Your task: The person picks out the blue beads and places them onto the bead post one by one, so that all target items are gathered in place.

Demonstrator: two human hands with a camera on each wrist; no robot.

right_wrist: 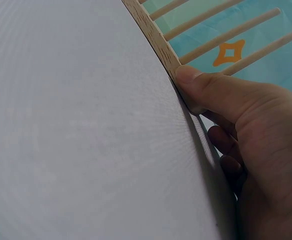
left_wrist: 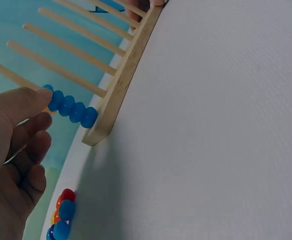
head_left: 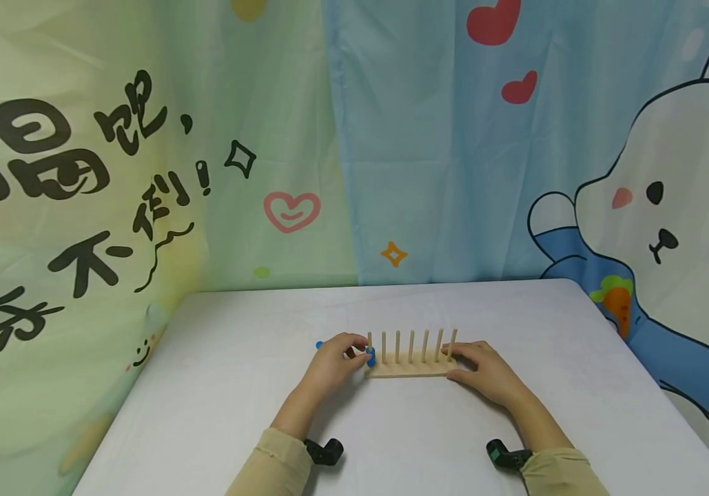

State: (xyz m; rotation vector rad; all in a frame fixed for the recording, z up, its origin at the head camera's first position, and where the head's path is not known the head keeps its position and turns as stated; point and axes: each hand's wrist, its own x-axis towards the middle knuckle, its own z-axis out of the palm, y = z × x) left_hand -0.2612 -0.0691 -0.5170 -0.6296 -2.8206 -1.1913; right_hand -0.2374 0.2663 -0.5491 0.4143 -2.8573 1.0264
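On the white table (head_left: 404, 441) stands a pale wooden rack (head_left: 410, 370) with a row of upright round pegs. The person's left hand (head_left: 334, 359) pinches the topmost of the glossy blue round beads (left_wrist: 66, 105) stacked on the leftmost peg (left_wrist: 13, 75). The right hand (head_left: 487, 368) is clamped on the rack's right end, thumb along its front edge. Some red, blue and orange beads (left_wrist: 63, 212) lie left of the rack, apart from it.

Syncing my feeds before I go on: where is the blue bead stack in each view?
Head: blue bead stack below centre, slightly right, on the leftmost peg.
Left wrist: left of centre, near mid-height, up against the left hand.
Right wrist: not in it.
Shared landmark: the wooden peg rack.
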